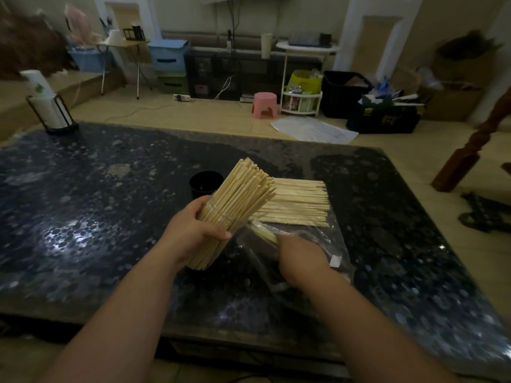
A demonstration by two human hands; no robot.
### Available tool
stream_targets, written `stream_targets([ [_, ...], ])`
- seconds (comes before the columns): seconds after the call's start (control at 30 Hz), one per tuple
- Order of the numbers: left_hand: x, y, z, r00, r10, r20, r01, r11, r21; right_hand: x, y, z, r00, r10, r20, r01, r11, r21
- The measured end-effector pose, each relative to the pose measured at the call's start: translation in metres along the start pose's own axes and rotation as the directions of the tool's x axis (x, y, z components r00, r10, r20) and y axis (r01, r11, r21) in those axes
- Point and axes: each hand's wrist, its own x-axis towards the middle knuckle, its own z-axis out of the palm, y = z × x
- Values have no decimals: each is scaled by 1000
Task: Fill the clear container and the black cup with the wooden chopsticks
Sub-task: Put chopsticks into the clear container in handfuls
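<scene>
The left hand [193, 230] is gripping the clear container [221, 217], packed and tilted. The right hand [300, 257] is grabbing a few chopsticks [266, 233], maybe — it's blurry. The black cup [206, 183] is waiting behind. Tip further — sticks spill onto the counter [110, 189].

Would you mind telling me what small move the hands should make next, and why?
Probably stand the clear container upright with the left hand. It is tilted and already packed with chopsticks, while the black cup behind looks empty and the right hand is at the bag.
</scene>
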Motion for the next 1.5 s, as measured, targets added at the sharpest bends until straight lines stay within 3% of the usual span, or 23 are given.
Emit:
stream_targets([
  [0.43,-8,-2,2,999,43,-33,-43,999,-8,-20,3,-32,996,-22,81,21,1000,12],
  [0.6,-7,-3,-2,999,26,-39,-25,999,22,-29,5,-54,980,-98,-175,81,992,-98],
  [0.73,-5,-3,-4,999,29,-19,-28,999,36,-29,7,-57,840,-192,-507,152,981,-121],
  [0.87,-8,0,-6,998,53,44,-56,996,74,-20,10,-54,520,-236,-821,339,939,-56],
  [1.0,-8,2,-6,990,60,126,-78,986,147,-13,14,-51,443,-236,-865,347,935,-78],
  [1.13,-9,4,-6,980,96,176,-134,967,217,-12,16,-49,475,-164,-865,388,921,38],
  [1.23,-10,7,-8,967,116,228,-188,927,324,-13,15,-51,559,-13,-829,480,821,310],
  [1.33,-11,6,-6,948,179,265,-285,848,447,-15,8,-56,502,139,-854,528,733,430],
  [1.43,-10,2,-3,939,241,244,-337,779,529,-15,1,-66,546,273,-792,593,542,596],
  [1.5,-10,-1,-1,924,301,235,-382,725,574,-18,-3,-71,629,344,-697,595,363,717],
])
